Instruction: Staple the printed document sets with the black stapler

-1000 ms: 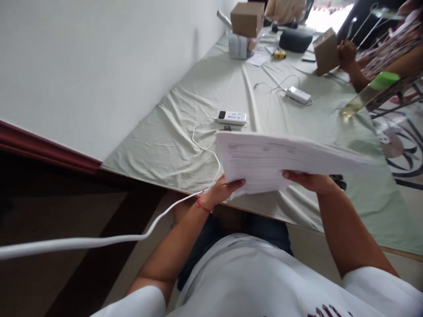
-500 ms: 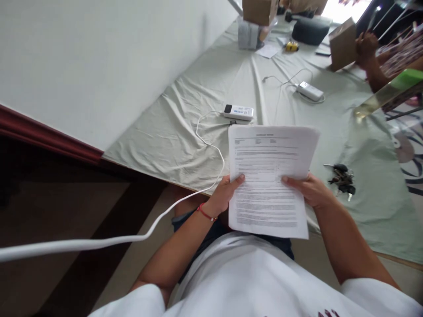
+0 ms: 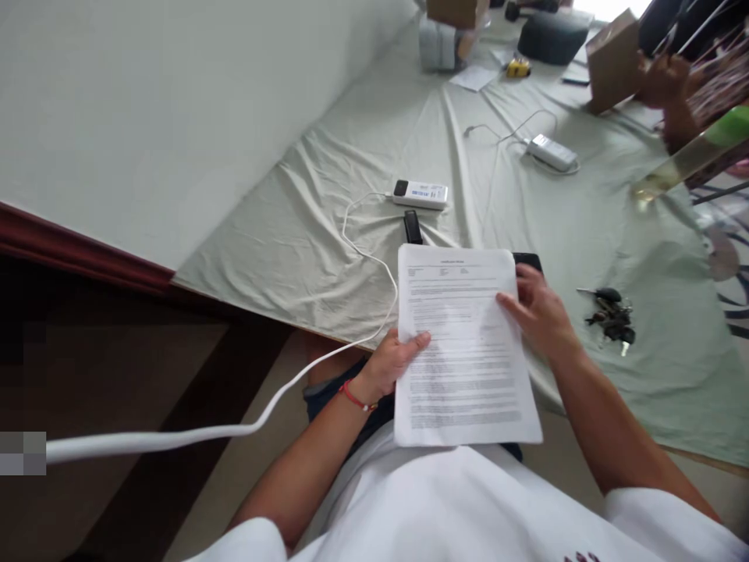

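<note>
A stack of printed paper sheets is held in front of my body, over the table's near edge. My left hand grips its left side, thumb on top and fingers underneath. At the upper right edge is my right hand, its thumb lying on the top sheet and its fingers curled by the edge. Just beyond those fingers a flat black object shows partly from behind the paper. A small black object, perhaps a stapler, lies beyond the top edge of the stack.
A white power bank with a white cable lies on the cloth-covered table. Another white device with a cord is farther back. Keys lie at right. A person's hand is by a cardboard box.
The paper stack has come closer to my body and lies flatter. My right hand has slid up its right edge. The black objects beyond the stack show more.
</note>
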Demonstrator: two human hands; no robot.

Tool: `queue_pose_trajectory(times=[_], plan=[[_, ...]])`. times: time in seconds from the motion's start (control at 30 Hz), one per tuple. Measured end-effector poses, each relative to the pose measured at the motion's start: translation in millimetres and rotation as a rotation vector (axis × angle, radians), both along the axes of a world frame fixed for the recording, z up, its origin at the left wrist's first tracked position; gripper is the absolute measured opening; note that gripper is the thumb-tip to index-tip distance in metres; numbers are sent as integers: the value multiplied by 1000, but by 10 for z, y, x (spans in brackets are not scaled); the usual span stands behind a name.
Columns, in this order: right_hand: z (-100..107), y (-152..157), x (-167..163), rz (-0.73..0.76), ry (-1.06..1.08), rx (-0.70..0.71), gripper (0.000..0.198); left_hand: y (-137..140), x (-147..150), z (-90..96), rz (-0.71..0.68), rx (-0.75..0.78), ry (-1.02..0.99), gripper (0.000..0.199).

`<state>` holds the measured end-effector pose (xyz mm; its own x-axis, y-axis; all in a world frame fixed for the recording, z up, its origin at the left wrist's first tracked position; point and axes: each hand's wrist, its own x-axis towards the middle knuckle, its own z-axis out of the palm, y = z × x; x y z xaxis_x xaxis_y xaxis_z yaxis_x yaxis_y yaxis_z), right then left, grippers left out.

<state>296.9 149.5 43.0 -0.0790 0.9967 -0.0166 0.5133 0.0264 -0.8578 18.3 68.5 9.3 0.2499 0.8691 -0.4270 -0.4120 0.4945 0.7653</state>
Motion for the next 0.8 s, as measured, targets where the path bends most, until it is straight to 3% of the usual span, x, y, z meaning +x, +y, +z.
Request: queue_pose_trajectory(times=[0.03,0.07,0.13,0.23,0.33,0.43,0.53,0.67,0.8], plan=[[76,94,-17,-113,-127,168,79,-11,-16,14,-21,3,3,58],[174,187,-53,-112,-238,305,77,-18,-28,29,-38,14,4,58],[413,345,-184,41,-403,452,51,-26,-40,53,-65,42,4,57],[756,461,-462,272,-581,490,41,-36,-32,57,-85,48,4,54],[930,448,-671,464,-682,368,43,-68,-19,37,-74,40,18,55],[922,404,-711,510,-703,235,42,-124,-12,16,-61,55,36,56],[822,405,-645,462,-676,235,43,-178,-7,-3,-76,61,74,53],[617,476,-552,599,-581,124,40,-209,5,-7,-91,23,123,51],[363,567,-561,528,-578,103,42,-197,16,3,-119,-21,111,57]])
